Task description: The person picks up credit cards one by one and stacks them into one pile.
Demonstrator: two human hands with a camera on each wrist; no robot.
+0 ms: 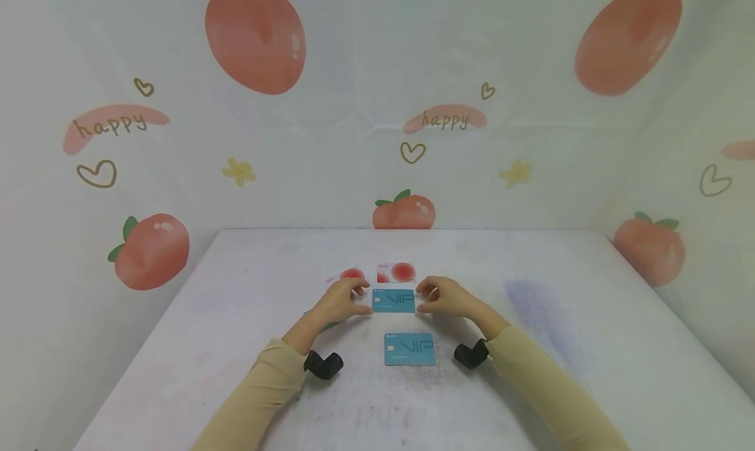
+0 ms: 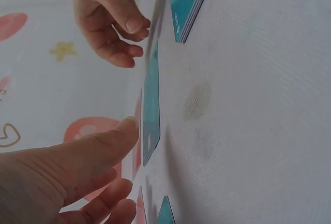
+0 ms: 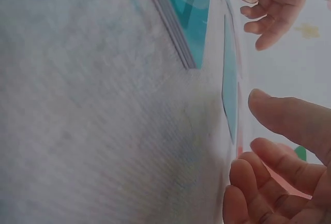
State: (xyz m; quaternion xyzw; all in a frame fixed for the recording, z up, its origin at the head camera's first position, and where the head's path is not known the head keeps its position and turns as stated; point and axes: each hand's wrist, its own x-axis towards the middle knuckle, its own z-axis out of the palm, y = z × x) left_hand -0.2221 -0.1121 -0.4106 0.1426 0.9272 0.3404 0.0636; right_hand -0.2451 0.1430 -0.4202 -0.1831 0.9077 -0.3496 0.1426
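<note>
A teal VIP card [image 1: 393, 301] lies flat on the table between my two hands. My left hand [image 1: 342, 300] is just left of it, fingers loosely bent and thumb near its edge. On the opposite side my right hand [image 1: 445, 296] curves the same way, its fingers apart from the card. Both wrist views show nothing gripped by the left hand [image 2: 77, 167] or the right hand [image 3: 284, 167]. Closer to me sits a stack of several teal VIP cards [image 1: 409, 349], its layered edge visible in the left wrist view [image 2: 190, 6].
Behind the middle card lies a white card with red fruit [image 1: 404, 272]. A similar fruit card [image 1: 352, 273] is partly hidden by my left hand. Under that hand's wrist, part of another teal card [image 1: 328, 326] shows. A fruit-patterned cloth [image 1: 330, 143] hangs behind the table.
</note>
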